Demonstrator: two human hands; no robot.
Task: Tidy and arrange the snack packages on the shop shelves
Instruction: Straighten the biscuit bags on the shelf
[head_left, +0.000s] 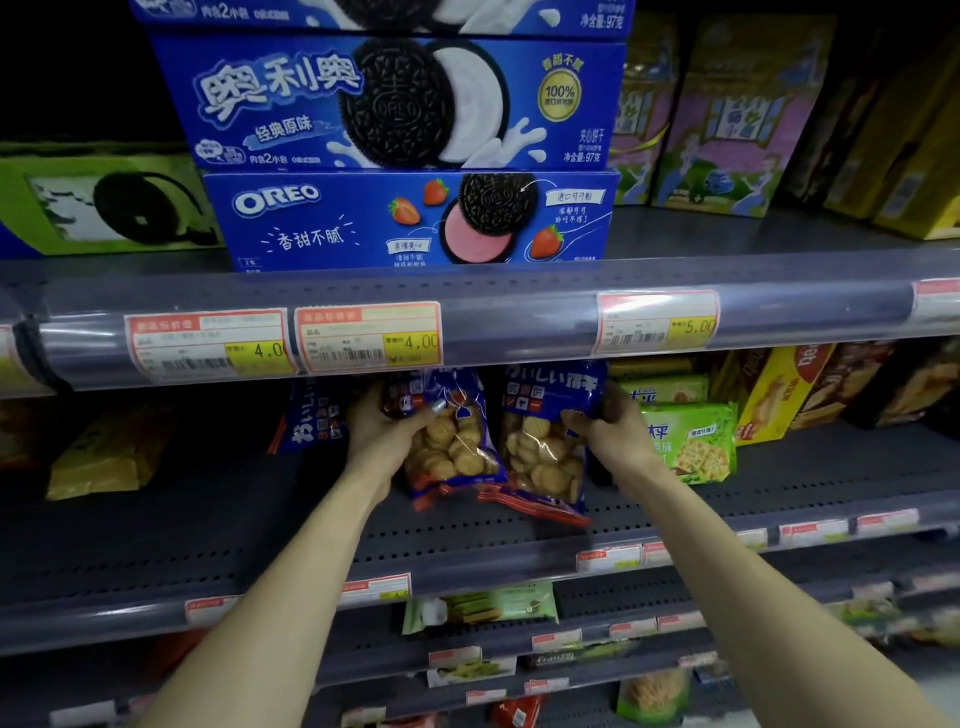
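Blue biscuit bags (side by side): left hand (387, 431) grips one (452, 441), right hand (605, 434) the other (545, 457)

Grey metal shelving is filling the whole view, tier above tier. The upper shelf (727, 234) is running across the scene, its front edge carrying a clear plastic price rail (519, 317) that is catching a dull sheen from light in front. The middle shelf (208, 519) is showing rows of small perforations along its deck, and its own rail (519, 561) is slanting down toward the left. Further lower shelves (597, 660) are stepping down beneath it. The recesses behind are sitting in deep shadow, the top left corner going almost black.
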